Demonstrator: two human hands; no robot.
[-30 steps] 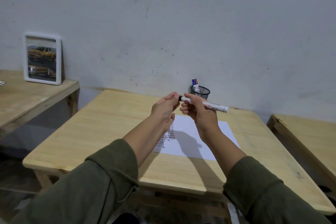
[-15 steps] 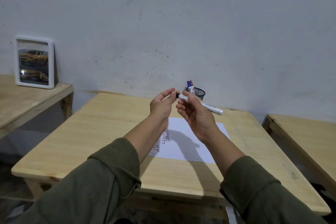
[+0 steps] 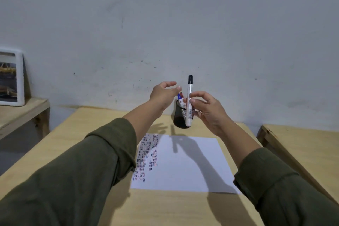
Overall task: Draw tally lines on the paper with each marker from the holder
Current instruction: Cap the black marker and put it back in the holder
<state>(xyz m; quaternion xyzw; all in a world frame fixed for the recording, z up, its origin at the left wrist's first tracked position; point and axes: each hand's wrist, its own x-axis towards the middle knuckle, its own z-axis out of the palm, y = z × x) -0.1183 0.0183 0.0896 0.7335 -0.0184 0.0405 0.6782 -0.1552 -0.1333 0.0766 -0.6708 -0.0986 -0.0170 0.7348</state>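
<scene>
While capped, markers (image 3: pixel 181 99) in holder (image 3: pixel 178 115)

Upright marker (image 3: pixel 189 100) in right hand (image 3: pixel 208 111)

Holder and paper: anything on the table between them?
Nothing: the head view shows bare table between the holder and the paper, crossed only by the hands' shadows.

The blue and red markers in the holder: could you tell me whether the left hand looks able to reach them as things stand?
Probably yes. The left hand is open and empty right beside the blue and red markers, whose tops stand above the holder. The black-capped marker in the right hand sits just to their right.
</scene>
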